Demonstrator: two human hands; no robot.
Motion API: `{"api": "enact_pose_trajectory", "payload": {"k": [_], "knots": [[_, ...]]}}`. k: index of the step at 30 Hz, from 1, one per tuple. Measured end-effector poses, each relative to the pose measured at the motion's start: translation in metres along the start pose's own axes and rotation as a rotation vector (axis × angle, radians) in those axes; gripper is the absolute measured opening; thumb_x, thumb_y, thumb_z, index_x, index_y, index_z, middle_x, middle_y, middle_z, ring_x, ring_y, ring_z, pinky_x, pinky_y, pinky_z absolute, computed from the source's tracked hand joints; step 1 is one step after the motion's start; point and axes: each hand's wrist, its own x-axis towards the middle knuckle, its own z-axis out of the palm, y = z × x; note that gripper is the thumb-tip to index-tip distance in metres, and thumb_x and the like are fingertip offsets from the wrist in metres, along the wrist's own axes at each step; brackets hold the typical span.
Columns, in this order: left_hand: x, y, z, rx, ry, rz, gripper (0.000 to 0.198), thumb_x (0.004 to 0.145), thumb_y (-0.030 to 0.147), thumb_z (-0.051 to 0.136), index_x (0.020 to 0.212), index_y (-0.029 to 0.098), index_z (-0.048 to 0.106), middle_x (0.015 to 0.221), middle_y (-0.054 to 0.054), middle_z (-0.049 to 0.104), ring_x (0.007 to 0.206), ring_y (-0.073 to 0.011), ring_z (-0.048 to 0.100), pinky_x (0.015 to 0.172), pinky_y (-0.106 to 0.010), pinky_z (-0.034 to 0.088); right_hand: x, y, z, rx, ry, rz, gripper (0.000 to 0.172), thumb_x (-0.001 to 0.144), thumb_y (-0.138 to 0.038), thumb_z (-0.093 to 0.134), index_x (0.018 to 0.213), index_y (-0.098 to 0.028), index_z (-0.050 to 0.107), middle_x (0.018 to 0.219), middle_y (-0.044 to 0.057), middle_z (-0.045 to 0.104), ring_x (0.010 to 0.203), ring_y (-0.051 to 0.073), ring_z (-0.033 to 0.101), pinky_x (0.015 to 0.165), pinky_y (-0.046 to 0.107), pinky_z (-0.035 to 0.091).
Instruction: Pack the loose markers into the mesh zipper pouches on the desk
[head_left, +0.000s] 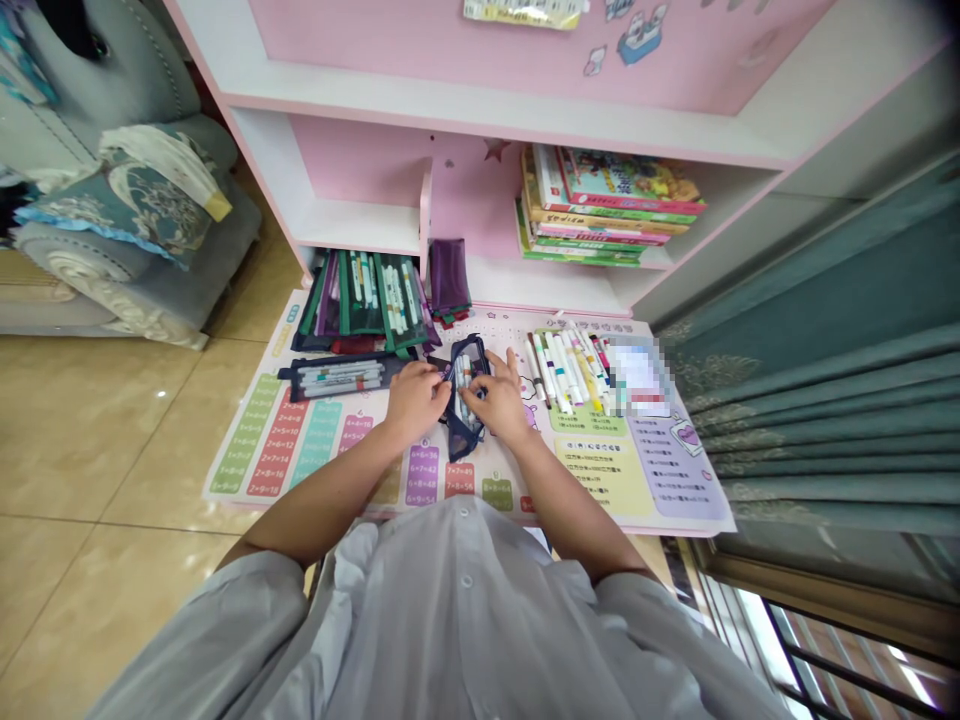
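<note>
Both my hands are at the middle of the desk over a printed multiplication-table mat (604,475). Between them stands a dark mesh zip pencil pouch (466,395), with several markers visible inside. My left hand (414,400) grips its left edge, and my right hand (499,400) holds its right side. Just right of my right hand lies a loose pile of felt-tip markers (566,370). A dark pouch of pens (341,377) lies left of my left hand, and its end nearly reaches that hand.
Several green and dark mesh pouches of markers (364,300) and a purple pouch (448,280) stand against the pink-and-white shelf unit (352,225). Books (607,205) sit on its shelf. A teal curtain (810,400) hangs right; a grey sofa (112,230) stands left.
</note>
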Motion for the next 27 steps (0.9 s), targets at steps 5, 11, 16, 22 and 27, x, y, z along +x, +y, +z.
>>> {"api": "enact_pose_trajectory", "payload": {"k": [5,11,16,22,27], "knots": [[0.0,0.0,-0.002,-0.005,-0.001,-0.007,0.027,0.089,0.031,0.052,0.076,0.021,0.073,0.11,-0.008,0.07,0.114,-0.0253,0.059,0.101,-0.041,0.047,0.004,0.007,-0.007,-0.026,0.08,-0.006,0.019,0.081,-0.038,0.067,0.076,-0.02,0.071,0.147,0.011,0.048,0.15,0.036,0.016,0.115,0.059,0.025],[0.0,0.001,-0.003,-0.011,-0.017,-0.006,0.029,0.089,0.031,0.051,0.072,0.02,0.072,0.111,-0.007,0.07,0.115,-0.0254,0.058,0.102,-0.041,0.046,0.019,0.042,-0.028,-0.25,0.272,0.195,0.025,0.083,-0.036,0.062,0.093,-0.016,0.072,0.151,0.017,0.039,0.149,0.042,0.009,0.112,0.067,0.022],[-0.001,0.001,-0.003,-0.016,-0.008,-0.004,0.029,0.089,0.031,0.05,0.071,0.02,0.071,0.111,-0.008,0.07,0.114,-0.0251,0.059,0.103,-0.041,0.046,0.025,0.062,-0.031,-0.393,0.225,0.344,0.026,0.077,-0.026,0.063,0.097,-0.009,0.07,0.152,0.023,0.035,0.147,0.048,0.011,0.11,0.07,0.021],[-0.001,0.0,-0.002,-0.014,-0.008,-0.004,0.029,0.089,0.031,0.051,0.073,0.02,0.072,0.112,-0.008,0.07,0.114,-0.0257,0.059,0.103,-0.042,0.046,0.029,0.067,-0.027,-0.424,0.195,0.356,0.026,0.077,-0.029,0.061,0.092,-0.009,0.071,0.153,0.023,0.034,0.146,0.048,0.011,0.108,0.072,0.02],[0.0,0.0,-0.001,-0.01,-0.003,0.003,0.028,0.089,0.031,0.051,0.073,0.02,0.072,0.111,-0.007,0.07,0.113,-0.0252,0.059,0.102,-0.042,0.046,0.032,0.064,-0.027,-0.446,0.12,0.378,0.028,0.076,-0.03,0.062,0.09,-0.008,0.072,0.152,0.023,0.037,0.147,0.048,0.01,0.11,0.072,0.017]]}}
